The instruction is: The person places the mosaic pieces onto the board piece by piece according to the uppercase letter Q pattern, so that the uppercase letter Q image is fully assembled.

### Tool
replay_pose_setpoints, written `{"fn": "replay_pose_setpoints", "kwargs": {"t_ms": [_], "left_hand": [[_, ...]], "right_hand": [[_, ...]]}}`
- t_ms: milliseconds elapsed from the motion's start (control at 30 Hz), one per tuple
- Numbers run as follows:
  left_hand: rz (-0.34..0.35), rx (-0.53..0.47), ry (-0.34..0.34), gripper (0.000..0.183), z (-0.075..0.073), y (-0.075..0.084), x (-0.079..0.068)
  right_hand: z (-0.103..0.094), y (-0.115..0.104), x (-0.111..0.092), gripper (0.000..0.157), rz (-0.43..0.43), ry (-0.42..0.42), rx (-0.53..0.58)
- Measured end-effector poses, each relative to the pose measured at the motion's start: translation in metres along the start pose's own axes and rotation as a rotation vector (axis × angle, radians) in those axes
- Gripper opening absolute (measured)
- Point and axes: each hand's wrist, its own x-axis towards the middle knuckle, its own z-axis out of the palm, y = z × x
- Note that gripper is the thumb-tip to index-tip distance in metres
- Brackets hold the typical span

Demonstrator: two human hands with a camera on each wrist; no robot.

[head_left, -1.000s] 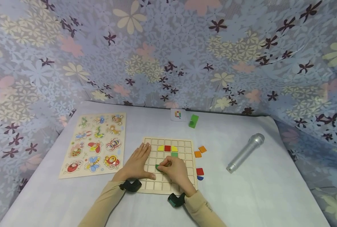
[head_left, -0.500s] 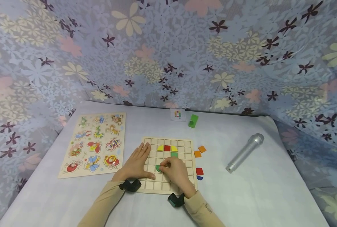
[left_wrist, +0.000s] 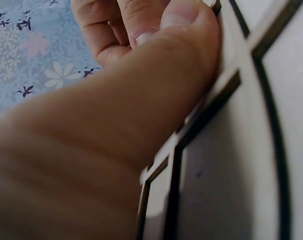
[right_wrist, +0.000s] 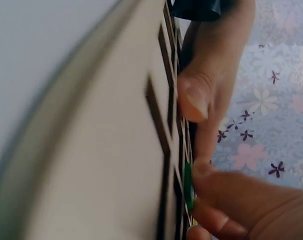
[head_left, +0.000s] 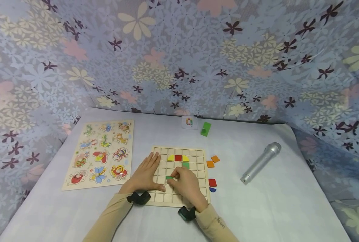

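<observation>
A wooden grid board (head_left: 164, 203) lies flat in the middle of the head view. My left hand (head_left: 144, 174) rests on its left side with the fingers straight and the thumb spread. Over the board's middle, my right hand (head_left: 186, 184) pinches a small green rounded tile (head_left: 168, 178) between thumb and fingers. The right wrist view shows that tile (right_wrist: 188, 186) edge-on, close to the grid. A red square (head_left: 178, 158) sits in an upper row between two yellow tiles (head_left: 170, 157). Below the right-hand yellow tile lies a green square (head_left: 186, 165).
Right of the board lie orange squares (head_left: 210, 164), a red square (head_left: 212, 183) and a blue rounded tile (head_left: 212, 190). A pattern card (head_left: 189, 122) and a green block (head_left: 206, 129) are behind. An insect puzzle (head_left: 101, 155) stands left, a silver microphone (head_left: 260, 163) right.
The green tile has turned in my right fingers and shows less of its face than half a second ago. My right hand has shifted only slightly; the left hand stays in place.
</observation>
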Motion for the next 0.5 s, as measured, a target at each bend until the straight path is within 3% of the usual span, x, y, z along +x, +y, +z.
{"fn": "replay_pose_setpoints", "kwargs": {"t_ms": [167,333,500], "left_hand": [[-0.001,-0.001,-0.007,0.125,0.0,0.0,0.001],[0.008,-0.011,-0.004,0.124,-0.001,0.001,0.0],[0.01,-0.001,-0.002,0.124,-0.001,0.0,-0.001]], "right_hand": [[-0.018,0.02,0.007,0.013,0.064,-0.026,0.26],[-0.053,0.062,0.014,0.03,0.2,0.099,0.531],[-0.076,0.102,0.014,0.049,0.35,0.236,0.512]]}}
